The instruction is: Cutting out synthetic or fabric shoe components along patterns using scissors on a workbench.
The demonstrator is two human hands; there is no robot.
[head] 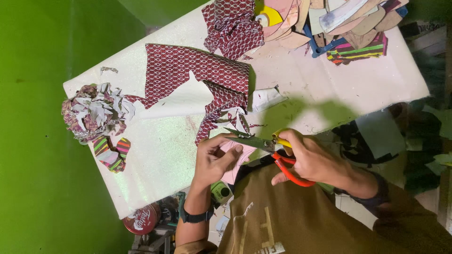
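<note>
Both hands work just above my brown shirt. Right hand is closed through the orange and yellow plastic handles of a pair of steel scissors, whose blades point toward my left hand. Left hand, with a dark wristband on its wrist, pinches a small pink piece of material between thumb and fingers, right at the blade tips. A strip of maroon patterned fabric hangs off the same piece, just beyond my left fingertips.

Past that strip, a large sheet of the maroon patterned fabric lies flat on the white glittery board. Far to the left of my left hand sits a crumpled heap of fabric offcuts, with striped multicoloured scraps beside it. Farthest out, beyond my right hand, a stack of tan shaped cut-outs rests near more crumpled maroon cloth.
</note>
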